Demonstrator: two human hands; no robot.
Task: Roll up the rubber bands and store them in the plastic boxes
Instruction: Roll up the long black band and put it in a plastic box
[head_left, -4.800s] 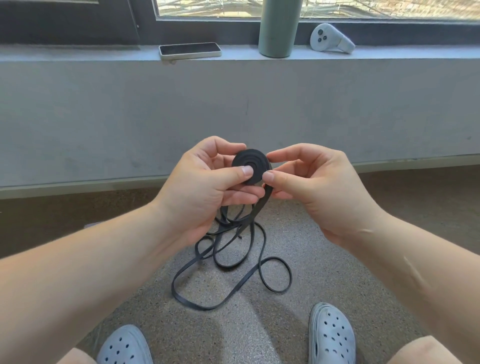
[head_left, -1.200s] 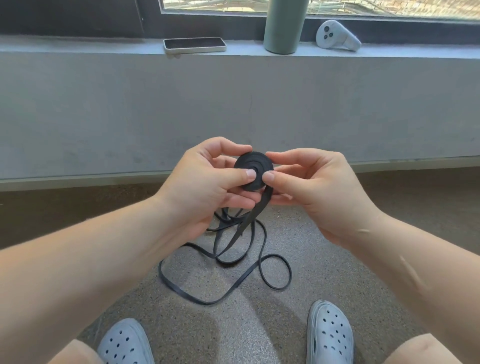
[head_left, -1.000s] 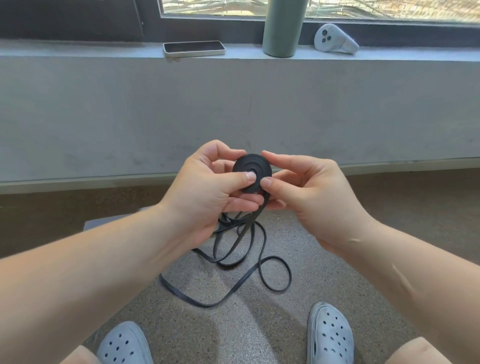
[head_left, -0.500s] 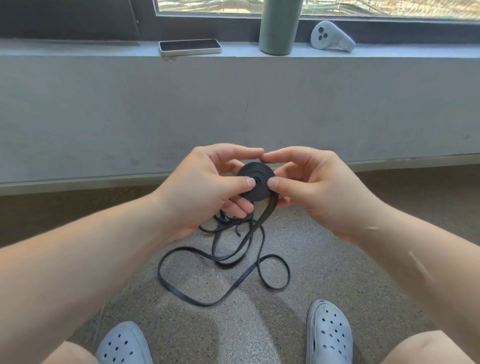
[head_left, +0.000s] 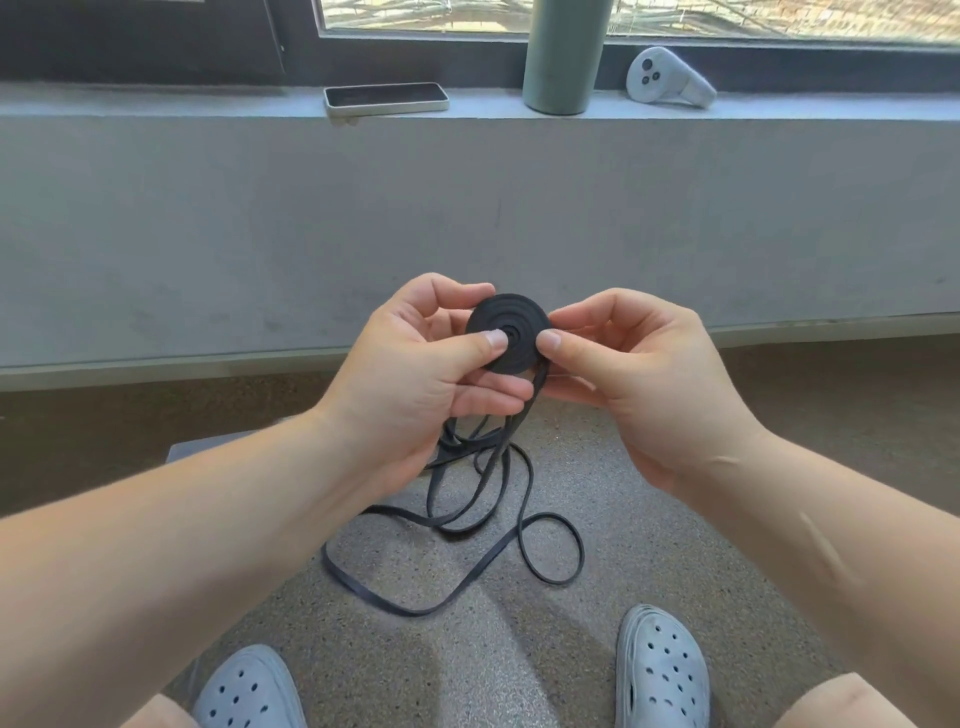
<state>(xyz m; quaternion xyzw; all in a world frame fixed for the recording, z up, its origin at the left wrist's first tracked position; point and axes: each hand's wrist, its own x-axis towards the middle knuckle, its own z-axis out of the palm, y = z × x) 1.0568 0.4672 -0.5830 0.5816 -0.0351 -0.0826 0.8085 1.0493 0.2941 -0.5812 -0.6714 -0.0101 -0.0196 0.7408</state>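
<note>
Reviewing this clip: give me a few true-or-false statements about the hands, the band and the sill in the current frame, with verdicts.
1. The left hand and the right hand both pinch the coil. True.
2. Nothing is left unrolled. False: a loose tail lies on the floor.
3. A phone lies flat on the sill. True.
4. The green bottle lies on its side. False: it stands upright.
</note>
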